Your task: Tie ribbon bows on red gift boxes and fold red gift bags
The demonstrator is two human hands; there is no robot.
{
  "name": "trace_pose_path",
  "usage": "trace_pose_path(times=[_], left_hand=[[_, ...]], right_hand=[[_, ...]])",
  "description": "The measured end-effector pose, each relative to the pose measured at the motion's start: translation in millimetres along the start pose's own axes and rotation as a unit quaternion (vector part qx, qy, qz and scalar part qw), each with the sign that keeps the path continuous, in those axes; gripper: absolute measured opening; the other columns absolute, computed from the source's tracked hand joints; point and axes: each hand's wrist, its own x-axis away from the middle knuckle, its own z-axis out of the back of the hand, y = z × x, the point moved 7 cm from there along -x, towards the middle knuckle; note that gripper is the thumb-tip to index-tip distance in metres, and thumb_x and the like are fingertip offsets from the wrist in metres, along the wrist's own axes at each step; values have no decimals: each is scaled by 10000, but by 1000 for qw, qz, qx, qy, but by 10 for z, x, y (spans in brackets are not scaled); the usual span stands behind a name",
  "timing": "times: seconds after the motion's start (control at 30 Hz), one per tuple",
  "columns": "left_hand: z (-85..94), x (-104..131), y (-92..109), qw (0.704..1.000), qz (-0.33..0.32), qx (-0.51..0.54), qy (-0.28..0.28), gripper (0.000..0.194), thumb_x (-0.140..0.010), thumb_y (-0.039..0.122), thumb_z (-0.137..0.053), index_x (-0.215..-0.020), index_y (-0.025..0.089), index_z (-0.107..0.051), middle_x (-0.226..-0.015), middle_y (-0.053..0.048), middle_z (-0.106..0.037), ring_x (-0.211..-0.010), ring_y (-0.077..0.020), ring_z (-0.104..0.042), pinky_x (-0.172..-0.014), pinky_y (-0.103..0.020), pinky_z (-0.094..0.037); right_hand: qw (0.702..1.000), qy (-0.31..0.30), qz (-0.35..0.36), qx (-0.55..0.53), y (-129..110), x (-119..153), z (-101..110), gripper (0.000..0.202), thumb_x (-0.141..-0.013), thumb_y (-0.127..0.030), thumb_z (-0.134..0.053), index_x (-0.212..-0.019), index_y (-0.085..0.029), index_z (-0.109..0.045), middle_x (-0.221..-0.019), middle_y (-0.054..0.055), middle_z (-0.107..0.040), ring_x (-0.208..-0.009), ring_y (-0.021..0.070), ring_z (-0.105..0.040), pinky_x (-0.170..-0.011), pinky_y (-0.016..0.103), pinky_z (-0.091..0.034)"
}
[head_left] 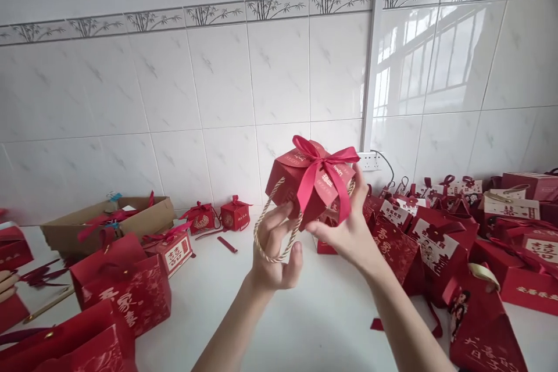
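A red gift box with a bright red ribbon bow on top is held up above the white table, tilted so that its top faces me. My left hand supports its lower left side, fingers bent against it, with a twisted gold cord handle hanging over the hand. On the right, my right hand grips the box's side between thumb and fingers; the fingertips are partly hidden behind it. More of the gold cord shows near the right fingers.
Many red boxes crowd the right side. At left are a cardboard box holding ribbons, a large red box and smaller ones. Two little red boxes stand by the tiled wall, with a red strip nearby.
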Motion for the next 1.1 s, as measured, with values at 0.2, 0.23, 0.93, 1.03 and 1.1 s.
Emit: trace_pose_path(times=[0.2,0.23,0.93,1.03,1.1], left_hand=[[216,-39,-229,992,4,128,18,185,-800,85,-451,-852,189,-595,-745,-34,-675,-786,-201,-696,-635,-328,-580],[319,-54,-350,986,50,152,53,175,-833,109,-453,-872,187,-605,-718,-29,-662,-749,-191,-691,-621,-317,-577],[422,-324,-218,946,166,87,-264,983,-638,382,-802,-1429,274,-228,-1451,-117,-391,-1273,-289,-480,-1014,-416,-509],[424,-344,-201,953,152,59,-256,909,-687,340,-770,-1423,270,-242,-1423,-118,-427,-1260,-282,-492,-1008,-420,-510],[431,-359,-187,958,141,32,-246,879,-710,322,-754,-1423,277,-243,-1416,-110,-437,-1287,-280,-463,-1042,-434,-478]], right_hand=[[977,-62,130,157,-278,31,227,1067,-713,-297,-686,-1465,-196,65,-1397,189,-351,-1294,325,-425,-1037,522,-395],[974,-90,139,153,-315,46,234,1056,-707,-262,-670,-1469,-192,58,-1379,181,-386,-1281,323,-443,-1032,513,-404],[945,-229,168,163,-536,251,162,941,-781,-161,-605,-1510,-282,-23,-1533,68,-279,-1396,260,-298,-1070,426,-401],[944,-250,127,174,-491,276,200,995,-767,-225,-667,-1509,-296,-7,-1535,78,-273,-1386,273,-318,-1033,424,-442],[943,-266,108,168,-474,299,235,1106,-717,-384,-740,-1504,-312,35,-1549,92,-234,-1380,313,-320,-1004,463,-462]])
